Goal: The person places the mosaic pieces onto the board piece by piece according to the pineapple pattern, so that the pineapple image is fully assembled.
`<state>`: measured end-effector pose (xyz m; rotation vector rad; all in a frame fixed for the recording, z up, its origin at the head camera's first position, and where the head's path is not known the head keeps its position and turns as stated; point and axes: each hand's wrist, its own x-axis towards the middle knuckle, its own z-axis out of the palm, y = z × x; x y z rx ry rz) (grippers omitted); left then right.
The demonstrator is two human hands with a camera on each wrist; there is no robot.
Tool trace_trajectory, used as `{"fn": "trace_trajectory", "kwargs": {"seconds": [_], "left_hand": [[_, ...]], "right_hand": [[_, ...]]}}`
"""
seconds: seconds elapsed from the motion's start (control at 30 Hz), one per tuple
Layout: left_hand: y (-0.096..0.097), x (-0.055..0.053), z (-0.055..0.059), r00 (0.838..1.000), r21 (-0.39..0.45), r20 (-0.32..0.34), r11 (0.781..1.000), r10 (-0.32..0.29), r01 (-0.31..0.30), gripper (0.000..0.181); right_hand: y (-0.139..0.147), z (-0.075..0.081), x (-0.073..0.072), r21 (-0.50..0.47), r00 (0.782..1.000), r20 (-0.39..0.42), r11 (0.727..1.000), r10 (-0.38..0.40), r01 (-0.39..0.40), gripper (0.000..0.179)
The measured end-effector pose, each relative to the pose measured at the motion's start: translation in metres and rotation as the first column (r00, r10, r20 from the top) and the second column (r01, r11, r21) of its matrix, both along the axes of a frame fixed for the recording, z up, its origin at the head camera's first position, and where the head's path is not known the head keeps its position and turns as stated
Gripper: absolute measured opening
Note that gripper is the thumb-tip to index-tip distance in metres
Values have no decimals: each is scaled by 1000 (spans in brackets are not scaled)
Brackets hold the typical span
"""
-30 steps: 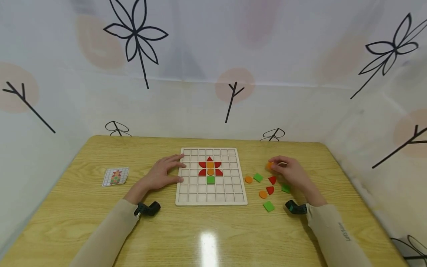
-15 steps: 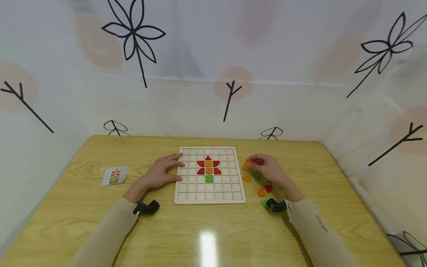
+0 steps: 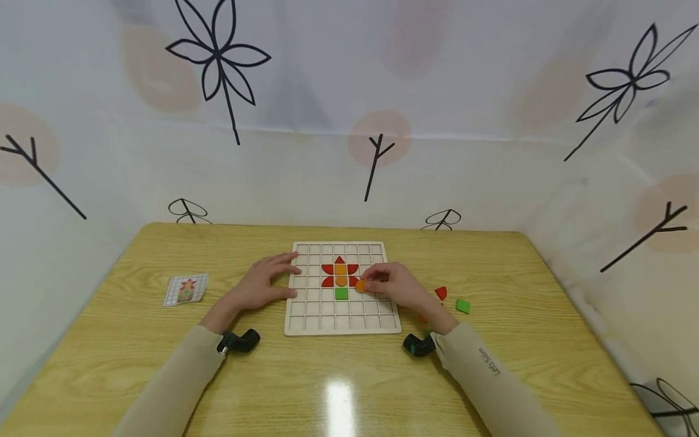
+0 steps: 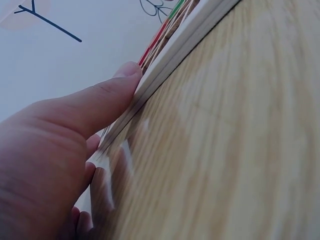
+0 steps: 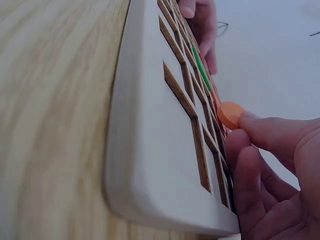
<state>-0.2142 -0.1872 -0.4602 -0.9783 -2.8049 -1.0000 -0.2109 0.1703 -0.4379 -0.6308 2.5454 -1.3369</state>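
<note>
A white grid board (image 3: 314,326) lies mid-table. On it sit red pieces round an orange square (image 3: 340,269) and an orange disc (image 3: 341,281), above a green square (image 3: 341,294). My left hand (image 3: 261,286) rests along the board's left edge, fingers extended; in the left wrist view its thumb (image 4: 112,92) touches the rim. Over the right half of the board, my right hand (image 3: 400,286) pinches another orange disc (image 3: 360,286) between thumb and fingers. In the right wrist view that disc (image 5: 230,115) is tilted; whether it touches the board I cannot tell.
A pattern card (image 3: 186,289) lies at the left of the wooden table (image 3: 295,376). Right of the board lie a red quarter-round piece (image 3: 441,292) and a loose green square (image 3: 463,306). My right forearm hides other loose pieces. A patterned cloth stands behind the table.
My right hand has carried the orange disc leftward from the loose pieces to over the board. My left hand stays at the board's left edge.
</note>
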Motion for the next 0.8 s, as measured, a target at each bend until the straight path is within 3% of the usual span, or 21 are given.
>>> {"fn": "trace_trajectory", "kwargs": {"seconds": [0.4, 0.8], "left_hand": [[2, 1, 1, 1000, 12, -2, 1000, 2, -2, 45], [0, 1, 0, 1000, 11, -7, 1000, 10, -9, 45]], "right_hand": [[-3, -6, -6, 62, 1000, 13, 998, 23, -24, 10], [-5, -8, -3, 16, 999, -3, 999, 40, -40, 12]]}}
